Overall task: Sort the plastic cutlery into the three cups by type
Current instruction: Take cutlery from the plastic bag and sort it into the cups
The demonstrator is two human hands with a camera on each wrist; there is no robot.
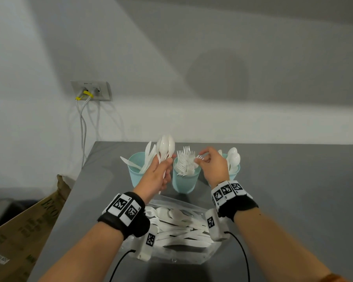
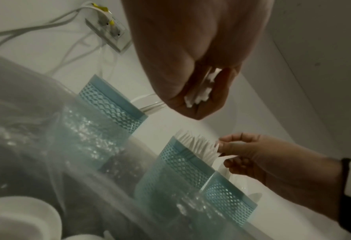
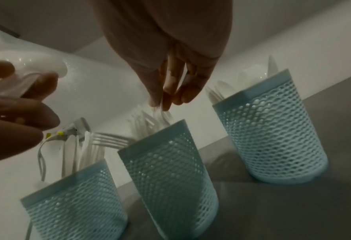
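Three teal mesh cups stand in a row on the grey table. The left cup (image 1: 135, 171) holds knives, the middle cup (image 1: 184, 181) forks, the right cup (image 1: 235, 172) spoons. My left hand (image 1: 165, 164) grips a bunch of white spoons (image 1: 166, 145) by their handles, bowls up, between the left and middle cups. My right hand (image 1: 202, 159) pinches a white fork (image 1: 200, 157) just above the forks in the middle cup. In the right wrist view my fingertips (image 3: 167, 97) hold that fork over the middle cup (image 3: 170, 170).
A clear plastic bag (image 1: 177, 226) with several more white pieces lies near the front, under my wrists. A cardboard box (image 1: 22, 231) stands off the table's left edge. A wall socket with cables (image 1: 91, 90) is behind. Bare table stretches to the right.
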